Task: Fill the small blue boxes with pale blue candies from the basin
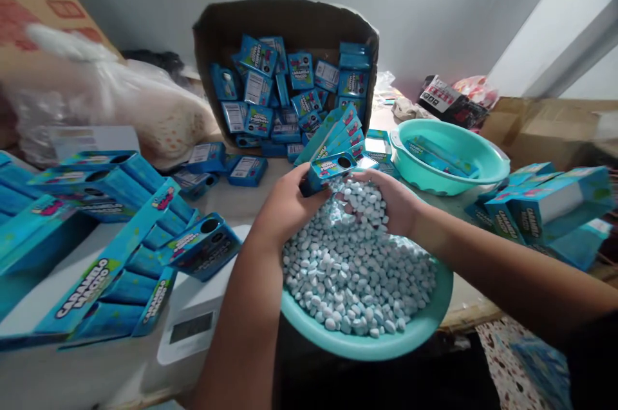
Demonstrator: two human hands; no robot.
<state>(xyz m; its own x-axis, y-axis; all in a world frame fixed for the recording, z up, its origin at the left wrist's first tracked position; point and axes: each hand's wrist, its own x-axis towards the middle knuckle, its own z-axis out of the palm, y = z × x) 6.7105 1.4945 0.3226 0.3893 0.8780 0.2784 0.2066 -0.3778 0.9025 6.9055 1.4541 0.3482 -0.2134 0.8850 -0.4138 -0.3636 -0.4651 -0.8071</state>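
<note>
A big teal bowl (pixel 415 326) sits at the near edge of the table, and it is heaped full of little pale blue candies (pixel 352 275). Everything else is told from this bowl.

Right over the far side of the bowl, the person's left hand (pixel 284 204) holds a small blue box (pixel 324 172). The fingers are wrapped tight around the box. The box is tipped on its side, and it has a round hole on its face. Its lower end is touching the candy pile.

The right hand (pixel 386 201) is just beside the box, also over the far side of the bowl. It is cupped, with the fingers curled together, and a little heap of candies lies in it.

Behind the bowl stands a brown cardboard carton (pixel 284 24) tipped on its side, and many small blue boxes spill out of it. Behind the bowl and to the right sits a second teal bowl (pixel 483 165) with a few flat blue boxes in it. To the left of the big bowl lies a white scale (pixel 193 326), and past that are stacks of flat blue boxes (pixel 111 268). To the right of the bowl are more blue boxes (pixel 545 204) in a pile.
</note>
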